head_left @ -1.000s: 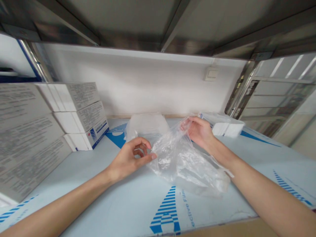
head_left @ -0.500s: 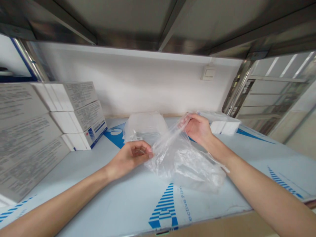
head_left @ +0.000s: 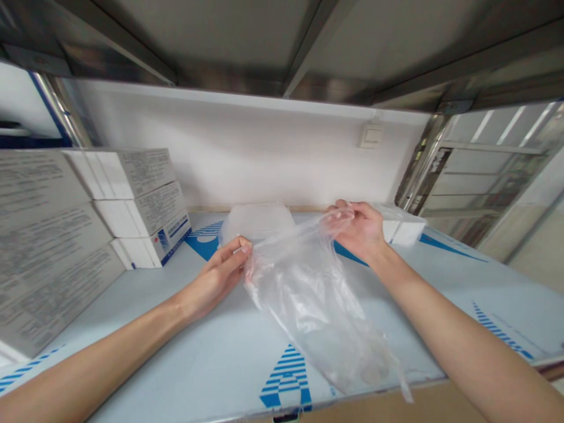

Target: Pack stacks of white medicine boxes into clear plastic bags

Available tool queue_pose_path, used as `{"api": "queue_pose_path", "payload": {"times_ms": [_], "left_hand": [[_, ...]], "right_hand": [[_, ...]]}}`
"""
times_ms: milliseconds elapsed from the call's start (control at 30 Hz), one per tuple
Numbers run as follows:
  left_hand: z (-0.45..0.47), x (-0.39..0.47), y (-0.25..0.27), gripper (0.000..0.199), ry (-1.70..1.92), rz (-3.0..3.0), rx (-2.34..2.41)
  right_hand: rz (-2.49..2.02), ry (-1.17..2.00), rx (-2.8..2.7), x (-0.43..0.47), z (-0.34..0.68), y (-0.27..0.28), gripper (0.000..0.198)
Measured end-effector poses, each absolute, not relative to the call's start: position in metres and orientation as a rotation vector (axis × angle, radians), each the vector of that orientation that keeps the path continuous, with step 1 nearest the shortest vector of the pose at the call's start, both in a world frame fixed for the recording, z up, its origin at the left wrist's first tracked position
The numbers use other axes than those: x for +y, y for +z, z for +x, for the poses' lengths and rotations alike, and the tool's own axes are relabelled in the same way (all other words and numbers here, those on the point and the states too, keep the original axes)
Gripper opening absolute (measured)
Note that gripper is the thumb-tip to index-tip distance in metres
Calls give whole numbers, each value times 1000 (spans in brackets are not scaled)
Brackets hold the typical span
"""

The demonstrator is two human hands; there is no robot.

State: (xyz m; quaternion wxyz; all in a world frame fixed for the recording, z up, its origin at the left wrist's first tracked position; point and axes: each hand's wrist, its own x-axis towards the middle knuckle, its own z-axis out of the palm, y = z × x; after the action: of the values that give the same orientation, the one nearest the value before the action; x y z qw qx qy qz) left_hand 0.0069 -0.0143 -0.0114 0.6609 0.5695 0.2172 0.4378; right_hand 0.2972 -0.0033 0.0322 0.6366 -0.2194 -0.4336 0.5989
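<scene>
A clear plastic bag (head_left: 304, 288) hangs stretched between my two hands, its lower end reaching the front edge of the shelf. My left hand (head_left: 224, 267) pinches one side of its upper edge between thumb and fingers. At the other upper corner, my right hand (head_left: 356, 229) is closed on the film, fingers partly seen through it. Behind the bag, a translucent whitish plastic bundle (head_left: 258, 220) lies against the wall; the bag and my left hand cover part of it.
White printed boxes (head_left: 145, 205) stand stacked at the left. Another white box (head_left: 403, 228) lies behind my right hand. The shelf surface (head_left: 176, 352) wears pale blue protective film. A metal shelf (head_left: 247, 47) hangs low overhead, and a switch (head_left: 371, 136) is on the wall.
My hands have moved apart, the left one to the left and up, the right slightly right. The bag's upper edge is spread wider, and its lower end has dropped toward the front edge.
</scene>
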Motion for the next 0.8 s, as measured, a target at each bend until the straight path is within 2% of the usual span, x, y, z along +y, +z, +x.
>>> {"api": "queue_pose_path", "payload": {"times_ms": [200, 367, 533, 700, 800], "left_hand": [[3, -9, -13, 35, 874, 1495, 589], [-1, -16, -13, 35, 693, 1661, 518], [-3, -20, -6, 26, 731, 1671, 450], [-6, -13, 0, 23, 616, 1488, 493], [-3, -10, -2, 21, 765, 1326, 533]], "right_hand": [[-455, 1311, -963, -5, 301, 35, 40], [-459, 1261, -974, -6, 309, 38, 26], [-476, 1192, -956, -4, 314, 41, 27], [-489, 1126, -937, -2, 316, 42, 25], [-592, 1019, -923, 5, 318, 38, 26]]}}
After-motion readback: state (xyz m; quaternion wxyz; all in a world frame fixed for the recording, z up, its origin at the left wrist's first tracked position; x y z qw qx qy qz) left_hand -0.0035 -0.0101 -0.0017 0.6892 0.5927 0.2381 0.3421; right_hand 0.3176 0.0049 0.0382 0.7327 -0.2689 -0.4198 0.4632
